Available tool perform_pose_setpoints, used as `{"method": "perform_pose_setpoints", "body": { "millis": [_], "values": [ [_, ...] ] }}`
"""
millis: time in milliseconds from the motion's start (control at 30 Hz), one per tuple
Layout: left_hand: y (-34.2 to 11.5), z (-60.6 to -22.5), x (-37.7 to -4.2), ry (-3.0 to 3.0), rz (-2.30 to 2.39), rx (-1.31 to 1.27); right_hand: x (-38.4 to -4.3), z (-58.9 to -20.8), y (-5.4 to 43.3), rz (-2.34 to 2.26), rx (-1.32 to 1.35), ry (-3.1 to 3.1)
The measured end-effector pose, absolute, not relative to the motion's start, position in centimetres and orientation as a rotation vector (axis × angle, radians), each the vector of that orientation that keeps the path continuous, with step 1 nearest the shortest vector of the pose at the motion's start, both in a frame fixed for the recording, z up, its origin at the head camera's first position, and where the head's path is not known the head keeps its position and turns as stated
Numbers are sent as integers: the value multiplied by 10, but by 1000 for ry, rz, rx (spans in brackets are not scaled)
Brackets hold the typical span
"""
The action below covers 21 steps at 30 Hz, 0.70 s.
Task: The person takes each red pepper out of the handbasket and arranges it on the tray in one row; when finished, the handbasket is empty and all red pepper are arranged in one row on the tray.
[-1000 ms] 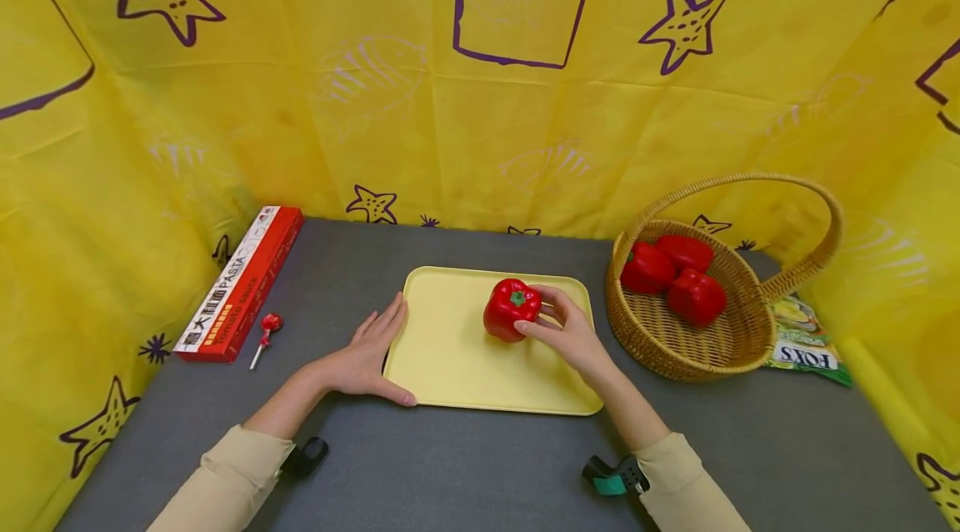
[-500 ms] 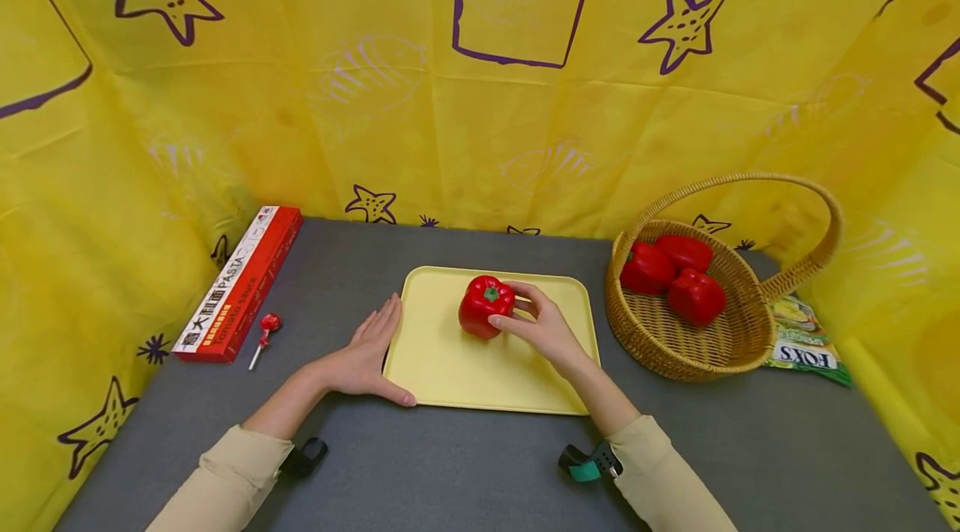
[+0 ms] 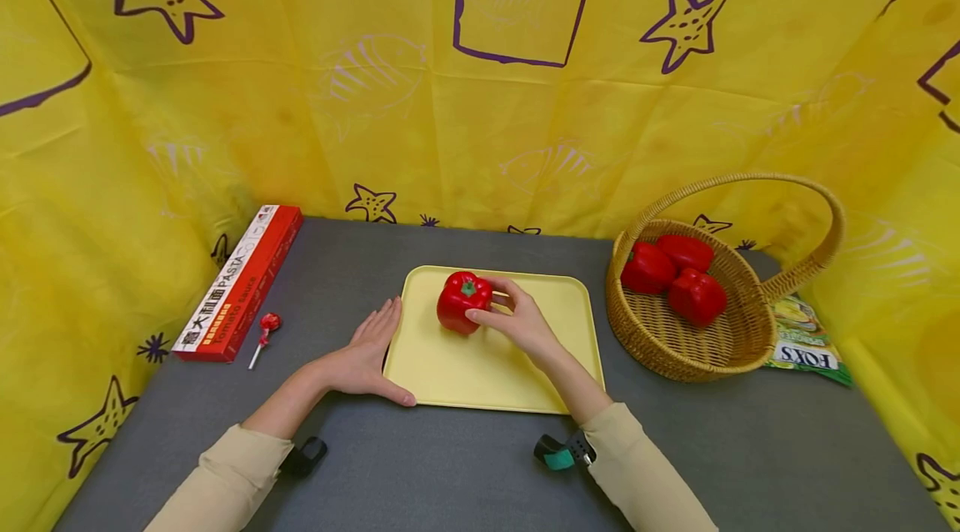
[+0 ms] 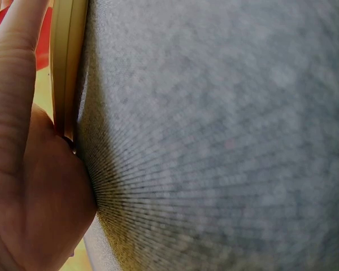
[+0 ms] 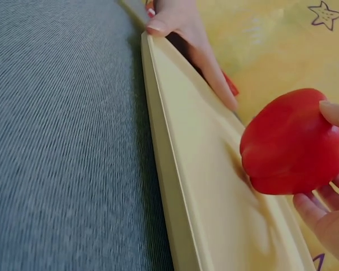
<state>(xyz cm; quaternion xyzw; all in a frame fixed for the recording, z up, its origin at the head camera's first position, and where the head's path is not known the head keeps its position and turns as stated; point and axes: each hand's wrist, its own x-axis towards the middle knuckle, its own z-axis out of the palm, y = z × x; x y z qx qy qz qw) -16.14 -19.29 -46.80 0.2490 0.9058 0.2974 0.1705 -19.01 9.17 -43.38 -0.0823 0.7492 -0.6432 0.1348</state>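
The right hand [image 3: 517, 319] curls its fingers round a red bell pepper [image 3: 463, 301], which sits over the far left part of the yellow tray [image 3: 487, 373]; whether it rests on the tray or hangs just above cannot be told. The left hand [image 3: 367, 353] lies flat, fingers straight, against the tray's left edge. To do this well, I judge, keep that brace firm and settle the pepper upright before loosening the fingers.

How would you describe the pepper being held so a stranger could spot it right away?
Find the yellow tray in the middle of the grey table. The pepper sits near its far left corner, gripped by the right hand. The other peppers all lie in the wicker basket.
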Motion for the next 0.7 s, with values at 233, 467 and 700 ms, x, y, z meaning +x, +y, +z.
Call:
{"method": "perform_pose_setpoints", "body": {
  "millis": [233, 467, 700],
  "values": [
    [-193, -469, -162, 2565, 846, 695, -195, -440, 79, -1885, -256, 2162],
    [-193, -467, -162, 2558, 843, 688, -201, -441, 68, -1844, -302, 2194],
    [-193, -466, -161, 2553, 834, 672, -206, -440, 58, -1781, -370, 2232]
  ]
}}
